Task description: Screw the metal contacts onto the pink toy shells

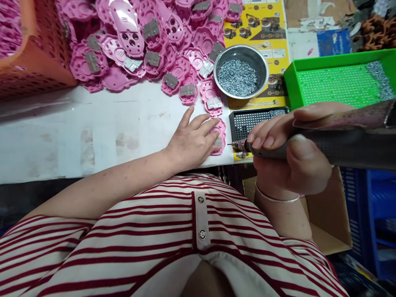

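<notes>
Your left hand [193, 142] is spread wide, its fingers on a pink shell [222, 127] near the front edge of the counter [148, 123]. Your right hand [275, 144] is closed around a screwdriver [343, 144], its tip apart from the shell. The metal plate [218, 142] looks already placed; whether it is fastened, I cannot tell. The bowl [264, 68] holds many small screws; the black tray [230, 123] and green tray [292, 80] hold some, the orange basket [46, 76] pink parts.
</notes>
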`<action>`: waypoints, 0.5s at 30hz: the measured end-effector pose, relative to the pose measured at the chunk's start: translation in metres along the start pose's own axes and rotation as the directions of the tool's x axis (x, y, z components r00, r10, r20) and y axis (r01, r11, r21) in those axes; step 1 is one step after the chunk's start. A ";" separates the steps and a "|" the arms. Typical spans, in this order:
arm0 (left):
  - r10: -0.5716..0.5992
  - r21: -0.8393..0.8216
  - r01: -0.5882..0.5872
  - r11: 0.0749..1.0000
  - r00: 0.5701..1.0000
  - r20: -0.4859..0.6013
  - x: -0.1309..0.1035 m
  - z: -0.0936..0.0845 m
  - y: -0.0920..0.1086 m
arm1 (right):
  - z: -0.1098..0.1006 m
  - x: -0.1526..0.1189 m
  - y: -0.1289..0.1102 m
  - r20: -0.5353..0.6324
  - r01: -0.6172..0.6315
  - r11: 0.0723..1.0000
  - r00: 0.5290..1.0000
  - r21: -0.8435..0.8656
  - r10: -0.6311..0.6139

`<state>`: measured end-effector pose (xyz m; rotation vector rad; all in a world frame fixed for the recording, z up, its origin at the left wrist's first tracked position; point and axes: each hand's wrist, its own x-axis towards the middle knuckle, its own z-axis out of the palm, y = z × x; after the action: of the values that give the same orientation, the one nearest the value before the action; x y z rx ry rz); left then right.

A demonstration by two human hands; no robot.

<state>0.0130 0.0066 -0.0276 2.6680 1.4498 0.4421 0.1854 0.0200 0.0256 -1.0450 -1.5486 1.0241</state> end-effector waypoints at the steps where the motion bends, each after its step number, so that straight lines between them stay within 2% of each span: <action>1: 0.000 -0.011 0.000 1.000 1.000 -0.002 0.000 0.000 0.000 | 0.001 0.000 0.001 -0.005 0.014 0.999 1.000 0.029 -0.014; 6: -0.042 -0.088 0.043 0.995 0.999 0.012 0.001 -0.001 -0.001 | 0.000 0.003 0.011 -0.076 0.170 0.969 0.984 0.177 -0.159; 10: -0.071 -0.134 0.074 0.988 0.997 0.028 0.003 -0.001 -0.001 | 0.001 0.009 0.017 -0.175 0.425 0.853 0.904 0.302 -0.389; 12: -0.080 -0.155 0.085 0.984 0.996 0.039 0.005 -0.001 -0.001 | 0.002 0.011 0.018 -0.196 0.472 0.814 0.881 0.338 -0.429; 15: -0.088 -0.187 0.101 0.977 0.993 0.075 0.008 -0.002 -0.002 | 0.002 0.012 0.016 -0.188 0.469 0.806 0.883 0.362 -0.429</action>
<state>0.0146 0.0138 -0.0243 2.4311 1.4304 0.4552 0.1838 0.0360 0.0132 -0.4022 -1.3404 0.8827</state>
